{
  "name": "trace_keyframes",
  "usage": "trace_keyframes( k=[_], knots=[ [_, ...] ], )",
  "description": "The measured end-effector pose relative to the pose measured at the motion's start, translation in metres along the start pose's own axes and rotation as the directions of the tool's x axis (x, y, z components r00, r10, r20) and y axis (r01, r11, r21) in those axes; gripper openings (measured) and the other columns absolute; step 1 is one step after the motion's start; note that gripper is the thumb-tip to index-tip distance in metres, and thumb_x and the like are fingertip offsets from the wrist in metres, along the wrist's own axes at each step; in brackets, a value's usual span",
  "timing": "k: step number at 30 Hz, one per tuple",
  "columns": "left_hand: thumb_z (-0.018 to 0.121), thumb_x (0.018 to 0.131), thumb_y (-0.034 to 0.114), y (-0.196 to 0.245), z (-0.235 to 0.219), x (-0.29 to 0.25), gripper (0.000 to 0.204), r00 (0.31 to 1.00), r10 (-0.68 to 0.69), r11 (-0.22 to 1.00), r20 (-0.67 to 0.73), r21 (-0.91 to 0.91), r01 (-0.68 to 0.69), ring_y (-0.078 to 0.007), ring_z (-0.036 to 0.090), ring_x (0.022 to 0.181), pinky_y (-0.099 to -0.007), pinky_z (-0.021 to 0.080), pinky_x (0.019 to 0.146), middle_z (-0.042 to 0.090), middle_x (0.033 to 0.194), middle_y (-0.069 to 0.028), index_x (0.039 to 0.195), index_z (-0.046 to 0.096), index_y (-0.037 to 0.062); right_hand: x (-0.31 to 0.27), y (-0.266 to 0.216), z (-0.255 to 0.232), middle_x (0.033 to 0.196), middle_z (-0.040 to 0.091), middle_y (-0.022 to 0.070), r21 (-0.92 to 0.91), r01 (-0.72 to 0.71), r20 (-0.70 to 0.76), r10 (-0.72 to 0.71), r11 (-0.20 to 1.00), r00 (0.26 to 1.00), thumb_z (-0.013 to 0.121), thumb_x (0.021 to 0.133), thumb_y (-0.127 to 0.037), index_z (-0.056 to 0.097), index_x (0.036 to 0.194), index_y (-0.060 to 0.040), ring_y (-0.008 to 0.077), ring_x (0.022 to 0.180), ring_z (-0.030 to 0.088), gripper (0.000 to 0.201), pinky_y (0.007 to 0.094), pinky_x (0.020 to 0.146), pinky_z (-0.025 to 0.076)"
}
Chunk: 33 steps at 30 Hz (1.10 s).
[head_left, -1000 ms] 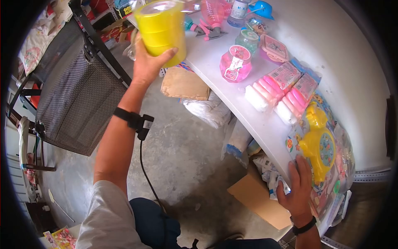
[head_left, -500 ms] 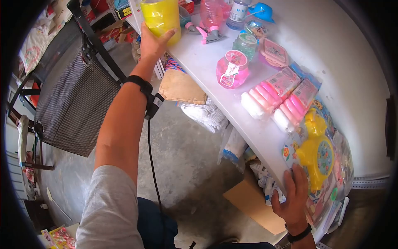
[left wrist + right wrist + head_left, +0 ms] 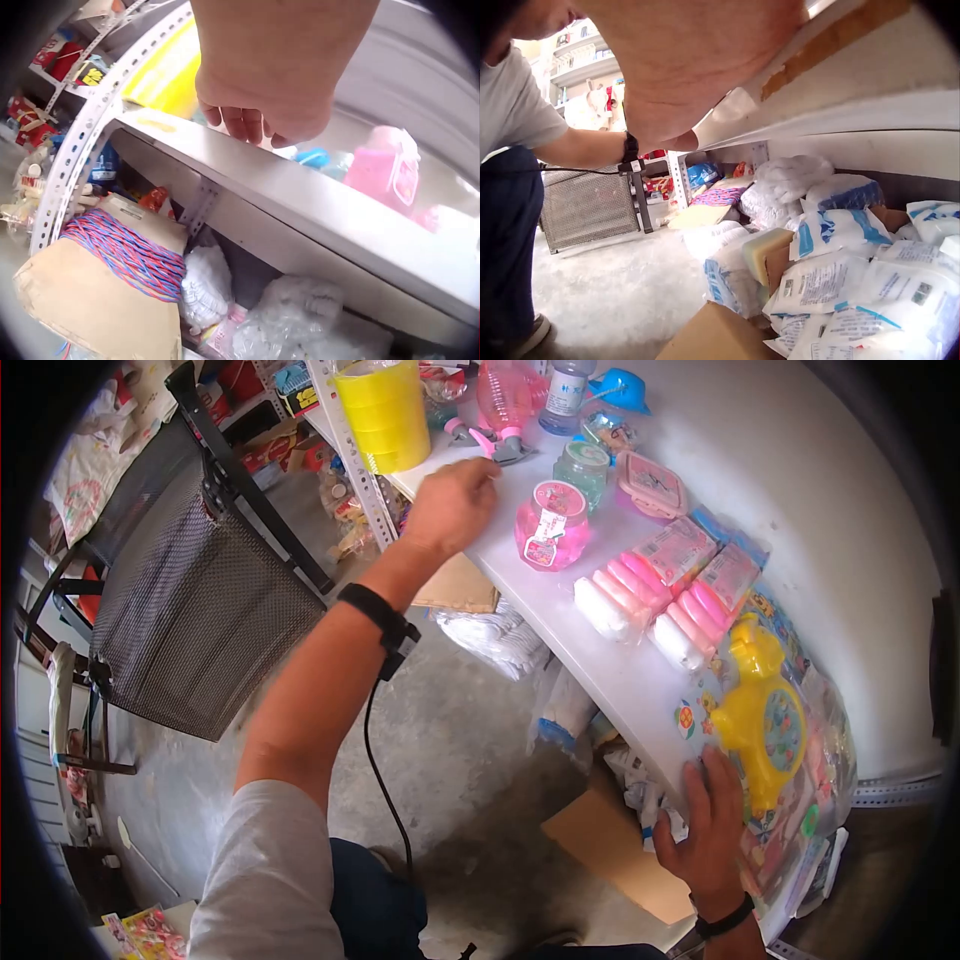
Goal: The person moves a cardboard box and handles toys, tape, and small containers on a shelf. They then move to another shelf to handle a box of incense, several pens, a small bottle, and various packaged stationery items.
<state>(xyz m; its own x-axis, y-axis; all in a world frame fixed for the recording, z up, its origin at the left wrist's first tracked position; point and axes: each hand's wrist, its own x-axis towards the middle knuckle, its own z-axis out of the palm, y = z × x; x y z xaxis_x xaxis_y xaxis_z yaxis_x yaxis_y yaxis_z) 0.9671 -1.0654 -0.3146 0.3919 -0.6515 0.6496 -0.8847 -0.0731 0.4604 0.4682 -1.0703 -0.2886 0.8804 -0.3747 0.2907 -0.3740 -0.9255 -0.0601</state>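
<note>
My left hand [image 3: 455,508] is over the left part of the white shelf [image 3: 630,695], fingers loosely bent and holding nothing. Its fingertips are close to the grey and pink trigger head of a pink spray bottle [image 3: 508,395]. Left of this hand stands a wrapped stack of yellow tape rolls [image 3: 382,420]. To its right is a faceted jar of pink beads [image 3: 552,525]. My right hand [image 3: 708,835] rests on the shelf's front edge with fingers extended, beside a packaged yellow plastic toy [image 3: 765,720].
Behind the pink jar are a green bead jar [image 3: 583,472], a pink lidded box [image 3: 651,485] and a clear bottle [image 3: 566,398]. Two packs of pink and white pieces [image 3: 625,595] lie mid-shelf. A perforated metal post [image 3: 71,165] rises at the left end. Below are plastic-wrapped packs [image 3: 840,277] and cardboard [image 3: 615,850].
My left hand has lowered the yellow tape stack onto the shelf's left end, let go, and moved right toward the spray bottle. My right hand stays at the shelf edge.
</note>
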Motion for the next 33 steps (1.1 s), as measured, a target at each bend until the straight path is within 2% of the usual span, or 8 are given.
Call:
trace_keyframes(
  k=[5,8,11,17,23,27,30,33],
  knots=[
    [0.054,0.092,0.016,-0.023,0.029,0.019,0.027,0.983,0.160,0.942,0.095,0.283,-0.180,-0.0385,0.067,0.104,-0.0450,0.051,0.098,0.072,0.110,-0.0198,0.111,0.071,0.0070,-0.002,-0.001,0.000,0.143,0.049,0.0287,0.013,-0.023,-0.006,0.023,1.000,1.000,0.070,0.078,-0.018,0.054,0.133,0.0007,0.0491,0.129,0.050,0.060,0.0570,0.108,0.043],
    [0.052,0.094,0.017,0.009,0.006,0.028,0.032,0.983,-0.146,0.984,0.107,0.118,0.134,-0.0380,0.065,0.112,-0.0434,0.050,0.101,0.070,0.119,-0.0201,0.119,0.069,0.0072,0.000,-0.001,-0.002,0.142,0.050,0.0288,0.034,-0.039,-0.006,0.039,0.999,0.999,0.070,0.077,-0.017,0.056,0.131,0.0008,0.0490,0.128,0.051,0.058,0.0568,0.108,0.043],
    [0.063,0.093,0.030,0.051,-0.009,0.012,0.050,0.980,-0.197,0.859,0.011,-0.480,0.178,-0.0376,0.063,0.117,-0.0433,0.050,0.101,0.065,0.127,-0.0212,0.136,0.058,0.0043,-0.001,0.000,0.000,0.141,0.051,0.0290,0.039,-0.035,-0.020,0.035,0.999,0.999,0.070,0.077,-0.017,0.057,0.129,0.0010,0.0494,0.127,0.052,0.057,0.0570,0.108,0.043],
    [0.082,0.078,0.027,0.105,-0.013,-0.039,0.091,0.997,0.039,0.983,0.071,-0.180,-0.025,-0.0387,0.061,0.119,-0.0431,0.051,0.101,0.055,0.137,-0.0237,0.154,0.036,0.0087,0.000,0.000,0.000,0.142,0.051,0.0290,0.038,-0.025,-0.006,0.025,0.999,1.000,0.070,0.076,-0.017,0.056,0.130,0.0010,0.0497,0.127,0.051,0.058,0.0573,0.108,0.043],
    [0.082,0.077,0.022,0.078,0.000,-0.025,0.092,1.000,-0.013,0.995,0.020,-0.094,0.015,-0.0408,0.059,0.123,-0.0441,0.052,0.101,0.056,0.138,-0.0240,0.154,0.035,0.0097,-0.001,0.000,0.000,0.142,0.050,0.0289,0.020,-0.024,-0.011,0.024,1.000,1.000,0.071,0.076,-0.018,0.056,0.130,0.0018,0.0497,0.128,0.051,0.059,0.0574,0.108,0.042],
    [0.084,0.073,0.021,0.052,-0.008,-0.004,0.092,0.973,-0.225,0.971,0.043,-0.074,0.227,-0.0398,0.058,0.124,-0.0406,0.050,0.105,0.053,0.144,-0.0234,0.151,0.039,0.0036,-0.001,-0.001,-0.002,0.141,0.050,0.0287,0.020,-0.037,-0.005,0.037,0.999,0.999,0.070,0.077,-0.018,0.056,0.130,0.0018,0.0496,0.128,0.051,0.058,0.0574,0.108,0.043],
    [0.083,0.074,0.021,0.052,-0.008,-0.001,0.083,0.982,0.046,0.978,-0.185,0.206,-0.007,-0.0408,0.055,0.126,-0.0458,0.046,0.108,0.048,0.148,-0.0230,0.148,0.047,0.0087,0.001,-0.001,-0.002,0.140,0.051,0.0288,0.021,-0.023,-0.015,0.024,1.000,1.000,0.070,0.077,-0.018,0.056,0.129,0.0019,0.0494,0.127,0.051,0.058,0.0575,0.108,0.043],
    [0.076,0.079,0.021,0.086,-0.013,0.009,0.065,0.921,0.381,0.888,-0.083,0.311,-0.339,-0.0418,0.043,0.140,-0.0571,0.033,0.116,0.048,0.148,-0.0216,0.141,0.058,0.0186,0.002,-0.003,-0.002,0.140,0.051,0.0288,0.021,-0.014,-0.015,0.015,1.000,1.000,0.070,0.077,-0.018,0.056,0.129,0.0019,0.0494,0.127,0.051,0.058,0.0575,0.108,0.043]
  ],
)
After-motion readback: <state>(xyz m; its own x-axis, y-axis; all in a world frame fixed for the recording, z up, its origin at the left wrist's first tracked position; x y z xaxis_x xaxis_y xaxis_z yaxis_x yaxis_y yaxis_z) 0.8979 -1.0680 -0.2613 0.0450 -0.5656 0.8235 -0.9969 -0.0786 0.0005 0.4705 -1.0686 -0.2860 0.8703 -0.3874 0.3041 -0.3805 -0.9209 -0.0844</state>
